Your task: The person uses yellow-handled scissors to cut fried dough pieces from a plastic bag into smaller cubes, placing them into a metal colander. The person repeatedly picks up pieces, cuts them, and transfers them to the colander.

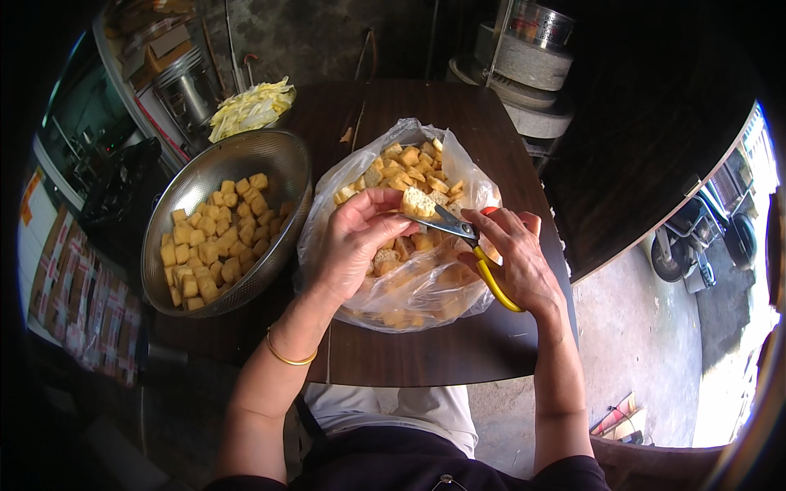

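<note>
Between the thumb and fingers of my left hand [362, 236] is a fried tofu puff [418, 202], its pale spongy inside facing up. My right hand [516, 251] grips a pair of scissors [457, 226] with yellow and red handles. Their blades are parted and lie against the puff. Below both hands, a clear plastic bag [405, 301] spreads wide at the mouth, filled with cut tofu puffs [408, 162]. Left of it, a perforated metal colander [288, 159] holds many whole golden tofu puffs [212, 236].
The bag and colander rest on a dark wooden table [430, 362]. Sliced cabbage [255, 110] sits behind the colander. Round stone slabs [531, 64] with a metal pot [540, 24] on top stand at back right. Taped cardboard [86, 301] lies at far left.
</note>
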Tool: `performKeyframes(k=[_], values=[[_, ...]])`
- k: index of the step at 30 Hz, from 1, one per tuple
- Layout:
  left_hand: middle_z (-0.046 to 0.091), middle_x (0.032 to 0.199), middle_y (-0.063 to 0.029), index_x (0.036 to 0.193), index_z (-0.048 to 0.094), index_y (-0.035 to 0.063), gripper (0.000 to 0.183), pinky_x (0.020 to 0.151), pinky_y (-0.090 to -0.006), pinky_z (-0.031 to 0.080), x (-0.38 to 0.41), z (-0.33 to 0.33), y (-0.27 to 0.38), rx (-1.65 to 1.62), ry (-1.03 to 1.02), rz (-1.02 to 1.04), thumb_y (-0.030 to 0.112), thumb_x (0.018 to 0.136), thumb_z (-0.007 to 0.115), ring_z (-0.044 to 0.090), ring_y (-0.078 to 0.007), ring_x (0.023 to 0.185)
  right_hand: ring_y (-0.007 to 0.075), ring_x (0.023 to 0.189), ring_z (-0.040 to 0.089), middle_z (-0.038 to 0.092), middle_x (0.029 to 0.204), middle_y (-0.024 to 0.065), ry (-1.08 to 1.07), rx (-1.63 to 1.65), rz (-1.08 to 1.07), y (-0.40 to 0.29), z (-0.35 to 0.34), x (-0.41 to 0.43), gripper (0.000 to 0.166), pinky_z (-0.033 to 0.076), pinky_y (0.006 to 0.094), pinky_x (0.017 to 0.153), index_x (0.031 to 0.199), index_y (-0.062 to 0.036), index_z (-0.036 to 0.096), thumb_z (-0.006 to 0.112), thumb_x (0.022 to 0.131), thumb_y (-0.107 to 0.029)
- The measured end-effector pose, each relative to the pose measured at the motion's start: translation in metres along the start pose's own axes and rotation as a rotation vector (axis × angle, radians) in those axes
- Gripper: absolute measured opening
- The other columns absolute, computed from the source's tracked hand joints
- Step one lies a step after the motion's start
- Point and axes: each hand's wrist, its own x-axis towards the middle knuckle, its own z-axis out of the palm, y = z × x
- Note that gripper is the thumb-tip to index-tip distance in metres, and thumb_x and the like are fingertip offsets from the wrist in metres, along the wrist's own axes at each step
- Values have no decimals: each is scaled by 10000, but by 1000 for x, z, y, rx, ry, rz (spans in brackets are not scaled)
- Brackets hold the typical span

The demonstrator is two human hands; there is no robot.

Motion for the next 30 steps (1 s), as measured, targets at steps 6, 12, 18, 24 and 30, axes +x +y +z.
performKeyframes(k=[6,12,18,24,30], values=[[670,1130,-137,1139,601,-23,186,933,-321,586,1,0,-3,-62,30,9,-27,953,603,683,-196,1031,276,999,577,648,1039,129,-16,11,23,-3,-4,0,459,361,408,956,1292,-102,639,750,887,-288],[717,1007,-131,1036,630,-7,91,867,-307,610,2,-3,-6,-39,76,33,-8,945,633,725,-196,900,244,809,600,668,864,106,-46,50,27,-6,-5,1,393,345,394,928,1226,-99,674,747,891,-291],[728,956,-130,995,641,-6,57,806,-280,612,2,-3,-2,51,108,19,17,944,650,730,-187,851,240,667,597,652,720,106,-67,37,8,-7,-9,1,349,370,373,873,1151,-87,706,755,881,-302],[690,1083,-125,1055,633,0,124,813,-264,595,0,-7,6,298,147,80,-1,931,645,692,-156,904,252,606,597,641,643,97,-30,5,-6,-4,-7,2,299,403,358,793,1071,-86,713,763,868,-299],[608,1261,-94,1141,615,21,244,833,-219,535,-42,8,73,766,190,346,-36,905,638,636,-115,1000,257,614,599,636,650,86,81,-52,41,-1,-5,2,320,405,355,797,1091,-101,698,772,849,-298]])
